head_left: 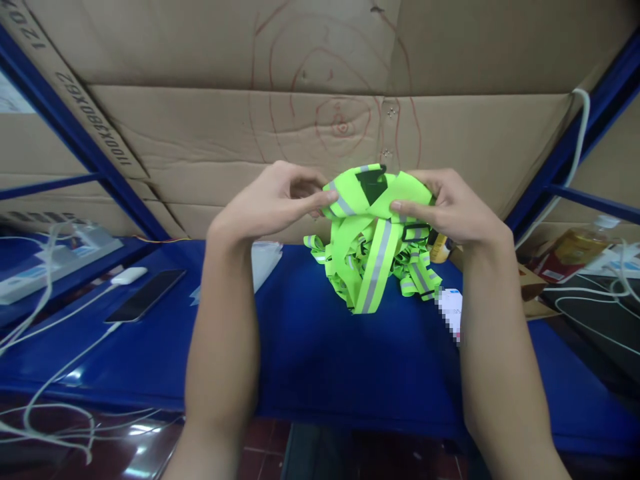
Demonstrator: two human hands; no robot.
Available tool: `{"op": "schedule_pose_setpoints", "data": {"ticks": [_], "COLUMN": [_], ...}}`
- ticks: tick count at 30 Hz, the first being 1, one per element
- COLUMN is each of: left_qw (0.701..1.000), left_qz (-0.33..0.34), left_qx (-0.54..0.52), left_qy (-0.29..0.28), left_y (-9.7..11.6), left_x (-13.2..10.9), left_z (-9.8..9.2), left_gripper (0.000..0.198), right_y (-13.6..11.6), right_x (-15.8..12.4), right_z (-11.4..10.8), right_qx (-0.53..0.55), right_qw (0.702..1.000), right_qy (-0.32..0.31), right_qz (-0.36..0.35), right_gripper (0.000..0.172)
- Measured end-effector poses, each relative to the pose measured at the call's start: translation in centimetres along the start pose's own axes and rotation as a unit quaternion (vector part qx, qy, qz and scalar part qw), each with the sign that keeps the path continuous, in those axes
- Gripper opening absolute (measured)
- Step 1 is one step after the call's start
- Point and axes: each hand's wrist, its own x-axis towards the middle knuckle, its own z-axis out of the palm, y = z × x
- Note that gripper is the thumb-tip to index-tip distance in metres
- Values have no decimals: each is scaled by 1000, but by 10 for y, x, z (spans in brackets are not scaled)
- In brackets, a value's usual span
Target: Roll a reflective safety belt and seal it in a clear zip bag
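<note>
Left hand (273,200) and right hand (447,203) pinch the reflective strap bundle (373,247) above the blue table (310,347); likely mid-fold; next, firmer tucking.

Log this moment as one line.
left hand: gripping reflective strap bundle | right hand: gripping same | bundle: raised above blue table

Single head-mounted cam, looks fwd and down from the wearer's eye level, close range. Both forearms enter from the bottom edge; left hand (273,200) and right hand (450,207) sit near centre. Blue worktop (320,347) fills the lower half, cardboard wall (310,80) the upper. No 2nd view.
</note>
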Motion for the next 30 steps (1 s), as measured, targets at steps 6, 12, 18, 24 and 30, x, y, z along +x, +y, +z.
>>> {"op": "schedule_pose_setpoints", "data": {"ticks": [6, 12, 18, 24, 30], "left_qw": [994, 988, 982, 984, 974], "left_qz": [17, 82, 23, -22, 59], "left_qx": [-41, 64, -56, -66, 57], "left_qy": [96, 110, 180, 164, 210], "left_y": [-2, 17, 4, -9, 22], "left_x": [12, 17, 32, 37, 24], "left_z": [23, 47, 60, 70, 83], "left_gripper": [51, 40, 70, 67, 61], "right_y": [2, -3, -1, 1, 3], "right_x": [-2, 3, 5, 9, 10], "right_z": [-3, 6, 10, 13, 14], "right_qx": [17, -18, 9, -7, -11], "right_qw": [1000, 999, 999, 999, 998], "right_qy": [-13, -33, 49, 34, 32], "right_qz": [7, -1, -22, -16, -45], "right_gripper": [44, 45, 48, 43, 45]}}
